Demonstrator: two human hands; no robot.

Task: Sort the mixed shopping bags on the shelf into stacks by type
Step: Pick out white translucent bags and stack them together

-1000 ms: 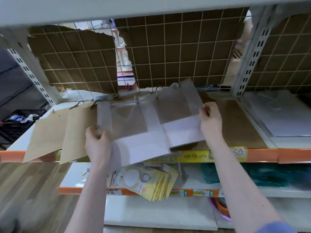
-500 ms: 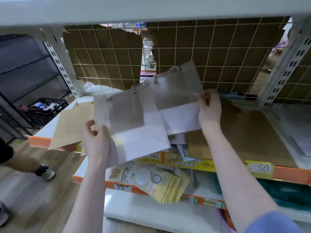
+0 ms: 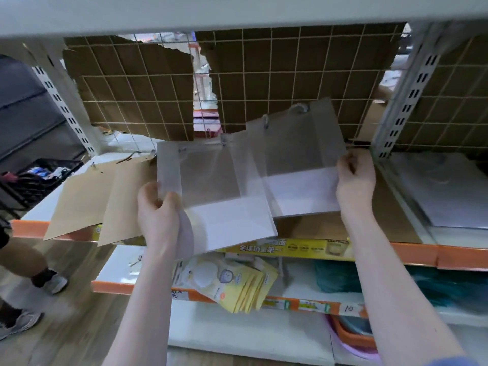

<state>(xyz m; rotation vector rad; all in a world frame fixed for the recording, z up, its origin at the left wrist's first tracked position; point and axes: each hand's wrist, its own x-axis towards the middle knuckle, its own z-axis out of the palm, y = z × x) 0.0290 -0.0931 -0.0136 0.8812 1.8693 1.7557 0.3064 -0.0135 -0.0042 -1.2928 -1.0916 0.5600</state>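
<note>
Since a moment ago I have lowered both clear bags toward the shelf [image 3: 412,250], where they now overlap above the brown bags [image 3: 87,199] at the left. My left hand [image 3: 161,217] grips the near bag [image 3: 221,196] by its left edge, my right hand [image 3: 355,186] pinches the far bag [image 3: 298,159] by its right edge. The near bag hides my left fingertips.

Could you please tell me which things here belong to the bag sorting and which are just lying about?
Job:
frosted translucent plastic bags, held by left hand and right hand
flat brown kraft paper bags
white bag stack

Lying about:
yellow packets on the lower shelf
black crate
torn cardboard backing
</note>
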